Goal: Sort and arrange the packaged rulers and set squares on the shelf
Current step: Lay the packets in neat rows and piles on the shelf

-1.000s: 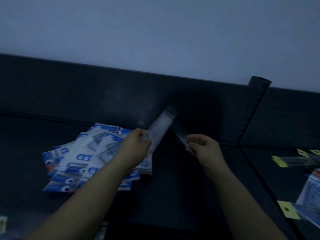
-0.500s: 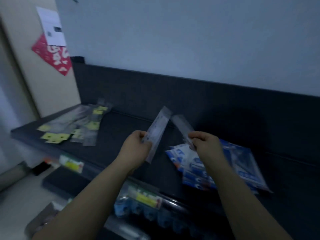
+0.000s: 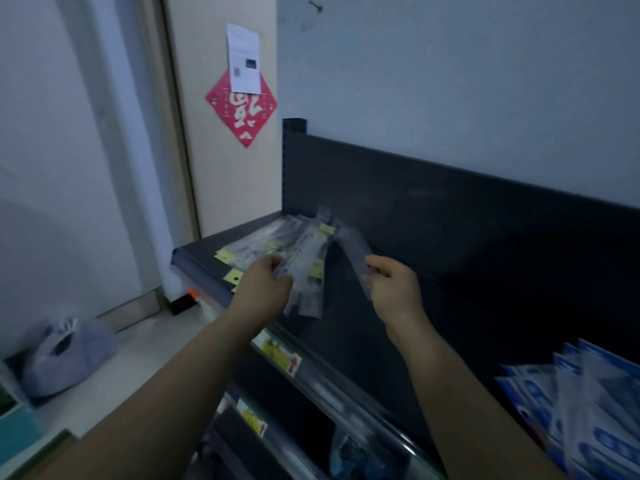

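Note:
A dark shelf (image 3: pixel 363 337) runs from the left end to the right. At its left end lies a pile of clear ruler packs with yellow hang tabs (image 3: pixel 263 245). My left hand (image 3: pixel 265 289) is closed on a clear packaged ruler (image 3: pixel 306 268) held over that pile. My right hand (image 3: pixel 394 289) pinches a second clear packaged ruler (image 3: pixel 353 252), tilted up to the left. A fan of blue and white set square packs (image 3: pixel 588 410) lies at the lower right of the shelf.
The shelf's front rail carries yellow price labels (image 3: pixel 278 353). A lower shelf with goods shows beneath. A beige door with a red diamond decoration (image 3: pixel 242 107) stands left of the shelf. A tied plastic bag (image 3: pixel 65 355) sits on the floor at left.
The view has swung left along the shelf. Both hands, each still holding its ruler pack, have travelled from over the blue and white packs to the yellow-tabbed pile at the left end.

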{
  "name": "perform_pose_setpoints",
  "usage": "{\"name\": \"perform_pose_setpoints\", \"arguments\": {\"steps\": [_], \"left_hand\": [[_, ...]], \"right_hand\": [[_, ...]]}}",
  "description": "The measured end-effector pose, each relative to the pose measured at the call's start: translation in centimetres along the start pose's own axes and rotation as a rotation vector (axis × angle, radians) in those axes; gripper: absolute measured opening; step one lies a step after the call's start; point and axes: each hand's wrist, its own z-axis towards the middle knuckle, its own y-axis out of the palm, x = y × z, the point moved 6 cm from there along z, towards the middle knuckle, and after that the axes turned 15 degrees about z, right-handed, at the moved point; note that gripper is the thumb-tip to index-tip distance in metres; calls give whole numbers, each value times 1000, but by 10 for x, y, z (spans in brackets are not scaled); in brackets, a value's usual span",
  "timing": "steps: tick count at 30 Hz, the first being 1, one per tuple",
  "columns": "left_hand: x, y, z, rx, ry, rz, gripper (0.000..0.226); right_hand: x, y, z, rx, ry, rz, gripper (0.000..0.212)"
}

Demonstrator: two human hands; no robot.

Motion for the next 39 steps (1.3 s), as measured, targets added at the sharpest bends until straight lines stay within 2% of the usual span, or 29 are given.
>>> {"name": "perform_pose_setpoints", "arguments": {"steps": [6,14,17,22,25,29,35,39], "left_hand": [[-22,-16,61,56,-39,-29,27],[-24,-33,137,71,52,-1,22],[-35,-23,159,10,91,38,28],[-58,-4,174,-134,174,117,38],[-62,1,181,-164,277,214,39],[-66,6,191,-116,398,386,43],[-64,3,184,-66,552,446,38],[-59,2,180,-82,608,433,41]], "right_hand": [[4,51,52,-68,-10,44,39],[-23,89,104,4,-197,28,35],[-11,98,111,73,-139,32,33],[35,115,103,125,84,-191,27],[46,119,99,134,113,-329,28],[45,124,92,123,64,-577,22],[39,134,80,94,67,-559,15],[27,131,70,143,22,-600,24]]}}
